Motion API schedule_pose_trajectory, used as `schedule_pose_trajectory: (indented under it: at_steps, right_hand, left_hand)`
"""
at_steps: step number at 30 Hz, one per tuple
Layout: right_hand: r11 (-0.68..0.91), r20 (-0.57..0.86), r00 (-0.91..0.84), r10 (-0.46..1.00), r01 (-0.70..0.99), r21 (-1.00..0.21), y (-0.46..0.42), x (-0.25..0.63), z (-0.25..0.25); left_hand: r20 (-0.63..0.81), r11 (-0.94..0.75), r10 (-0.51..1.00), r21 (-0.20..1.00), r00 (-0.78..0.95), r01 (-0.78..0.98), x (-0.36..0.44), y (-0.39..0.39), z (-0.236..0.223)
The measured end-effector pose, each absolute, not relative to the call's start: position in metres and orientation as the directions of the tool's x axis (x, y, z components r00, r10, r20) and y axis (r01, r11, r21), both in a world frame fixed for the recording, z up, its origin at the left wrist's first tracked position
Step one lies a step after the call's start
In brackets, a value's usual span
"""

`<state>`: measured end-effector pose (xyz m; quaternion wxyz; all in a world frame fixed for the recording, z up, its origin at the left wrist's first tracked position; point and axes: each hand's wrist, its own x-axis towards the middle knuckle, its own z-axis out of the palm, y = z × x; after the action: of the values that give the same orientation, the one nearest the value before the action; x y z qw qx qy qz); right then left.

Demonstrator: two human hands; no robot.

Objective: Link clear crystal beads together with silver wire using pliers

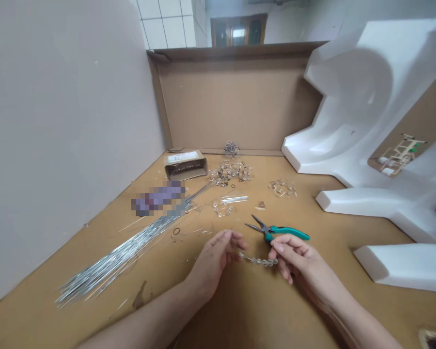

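A short string of clear beads on a wire stretches between my two hands, above the brown table. My left hand pinches the bare end of it with thumb and fingers. At the other end, my right hand has its thumb and fingertips closed on the last beads. Just beyond the right hand lie needle-nose pliers with teal handles, their jaws apart and pointing left. A loop of clear beads rests on the table past my left hand.
A bundle of thin metal wires lies at the left. Farther back are a small open cardboard box, a heap of beaded loops and another loose pile. White foam packing stands at the right, a cardboard panel behind.
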<state>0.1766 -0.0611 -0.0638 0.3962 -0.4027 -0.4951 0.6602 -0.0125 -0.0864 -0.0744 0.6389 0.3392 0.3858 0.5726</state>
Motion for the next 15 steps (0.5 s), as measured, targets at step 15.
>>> schedule_pose_trajectory:
  at_steps: [15]
  right_hand:
    - [-0.047,-0.018,-0.185,0.983,-0.154,-0.987,-0.0654,0.1671,-0.0657]
  left_hand:
    - [-0.068,0.122,0.990,0.852,0.122,-0.510,-0.0103,-0.0818,-0.0845]
